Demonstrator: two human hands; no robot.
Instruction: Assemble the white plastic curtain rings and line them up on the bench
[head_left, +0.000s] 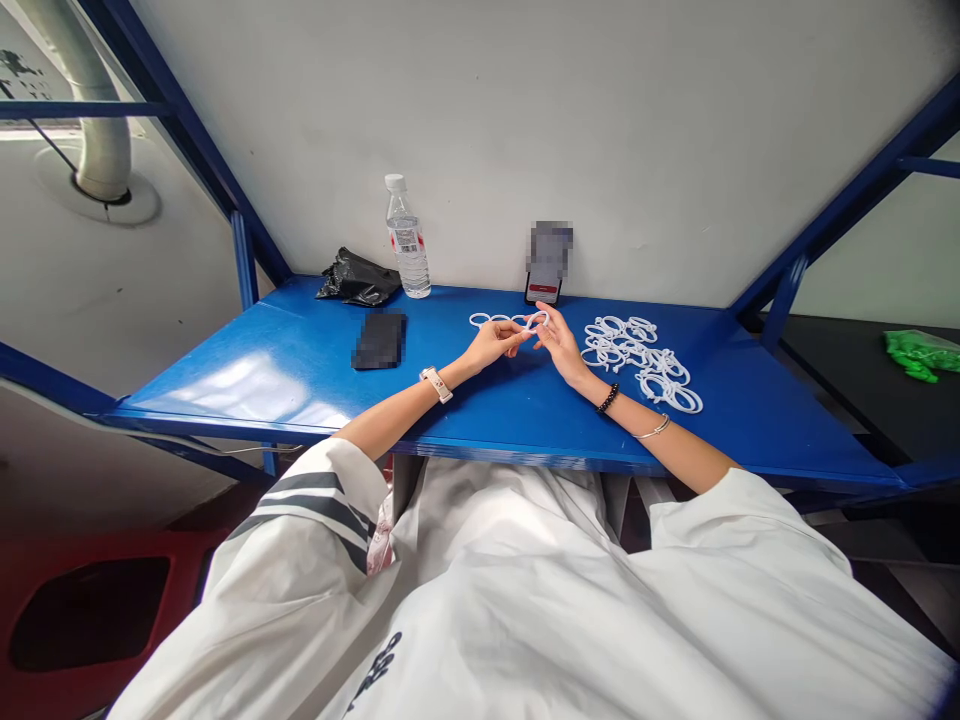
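Note:
Near the middle of the blue table, my left hand [495, 342] pinches the left end of a looped white ring [538, 317]. The fingers of my right hand [559, 345] are closed around the ring's right side, close to my left fingertips. Behind my left hand lies a short row of white rings [480, 320], partly hidden by the hand. A loose pile of several white rings [626, 345] is spread to the right of my right hand.
The blue table [465, 415] meets a pale wall. Along its back stand a water bottle [409, 245] and a propped phone [545, 265]. A black plastic bag [360, 278] and a dark flat object [379, 341] lie at left. A green bag [919, 355] rests far right.

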